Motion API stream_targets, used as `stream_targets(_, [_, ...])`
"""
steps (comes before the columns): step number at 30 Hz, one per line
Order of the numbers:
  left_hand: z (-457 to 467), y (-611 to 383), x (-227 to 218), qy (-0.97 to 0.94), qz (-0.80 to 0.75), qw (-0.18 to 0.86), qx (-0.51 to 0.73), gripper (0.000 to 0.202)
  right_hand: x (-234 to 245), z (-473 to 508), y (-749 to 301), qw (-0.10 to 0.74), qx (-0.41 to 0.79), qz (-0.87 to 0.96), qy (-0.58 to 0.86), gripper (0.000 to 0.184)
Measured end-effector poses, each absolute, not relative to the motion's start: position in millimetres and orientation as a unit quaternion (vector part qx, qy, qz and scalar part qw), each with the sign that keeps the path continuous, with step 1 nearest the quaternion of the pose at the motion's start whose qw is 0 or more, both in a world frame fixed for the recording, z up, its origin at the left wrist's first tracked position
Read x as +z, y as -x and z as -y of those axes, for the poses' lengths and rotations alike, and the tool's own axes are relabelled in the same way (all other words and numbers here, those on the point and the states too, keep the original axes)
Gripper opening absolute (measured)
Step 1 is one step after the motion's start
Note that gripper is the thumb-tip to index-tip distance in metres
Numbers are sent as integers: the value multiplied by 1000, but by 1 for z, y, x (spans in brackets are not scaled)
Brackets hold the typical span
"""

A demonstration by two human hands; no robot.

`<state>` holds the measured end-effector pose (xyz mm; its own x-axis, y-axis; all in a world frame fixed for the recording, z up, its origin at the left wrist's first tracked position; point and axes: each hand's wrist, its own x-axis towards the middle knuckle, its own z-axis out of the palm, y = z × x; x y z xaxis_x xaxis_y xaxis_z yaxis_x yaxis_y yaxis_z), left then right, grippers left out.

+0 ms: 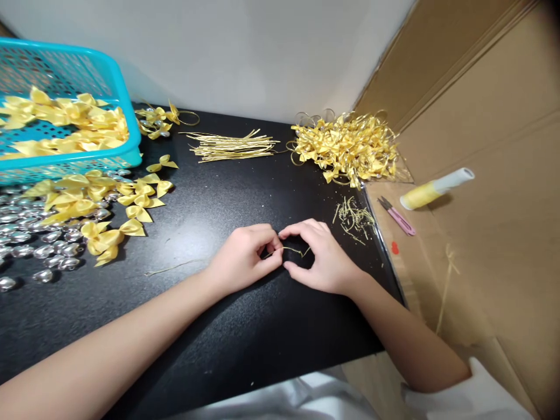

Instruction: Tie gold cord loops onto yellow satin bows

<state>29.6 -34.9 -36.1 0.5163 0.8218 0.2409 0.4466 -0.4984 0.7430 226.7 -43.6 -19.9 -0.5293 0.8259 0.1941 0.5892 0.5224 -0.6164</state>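
Pinching a thin gold cord (292, 248) between thumb and fingertips, the left hand (249, 256) is midway down the surface, towards its right edge; the right hand (321, 256) faces it, thumb and forefinger parted in a wide curve, its other fingers partly hidden, and whether it touches the cord's kinked end cannot be told; a strand (175, 267) vanishes behind the left wrist, perhaps the same cord; the blue basket (131, 125) is cut off at left; the black table (236, 192) meets a pale wall (262, 64) along its far edge; yellow bows (345, 146) heap at its far right corner, beside cardboard (476, 105).
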Motion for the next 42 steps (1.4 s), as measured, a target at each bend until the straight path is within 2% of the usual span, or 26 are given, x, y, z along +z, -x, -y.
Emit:
stream_targets(3, [35, -30, -36, -811, -390, 314, 302, 11, -23, 44, -225, 280, 242, 827, 423, 18])
stream_targets(5, [35, -30, -36, -810, -389, 317, 302, 12, -22, 43, -226, 304, 234, 822, 421, 14])
stream_targets(14, [34, -29, -36, -808, -396, 317, 299, 11, -18, 45, -229, 268, 226, 826, 441, 28])
stream_targets(19, [34, -29, -36, -807, -398, 320, 296, 12, -17, 44, -229, 260, 247, 813, 458, 11])
stream_targets(26, [34, -29, -33, -813, -393, 329, 275, 17, 2, 37, -254, 265, 206, 803, 492, 14])
stream_targets(32, [34, -29, -33, -816, -407, 333, 240, 18, 4, 34, -263, 212, 219, 818, 488, 15])
stream_targets(35, [33, -27, -24, -823, -412, 336, 199, 9, 3, 33, -262, 201, 230, 822, 480, 13])
stream_targets(36, [31, -26, -19, -822, -415, 344, 183, 12, 3, 33, -261, 204, 232, 825, 473, 12])
stream_targets(39, [26, -28, -5, -807, -425, 385, 143, 46, 5, 34, -259, 219, 229, 835, 450, 11])
stream_targets(40, [24, -31, -2, -802, -421, 400, 137, 50, 6, 34, -258, 224, 226, 838, 444, 11])
stream_targets(42, [21, -38, -1, -792, -398, 440, 144, 43, 8, 35, -257, 235, 219, 840, 438, 11])
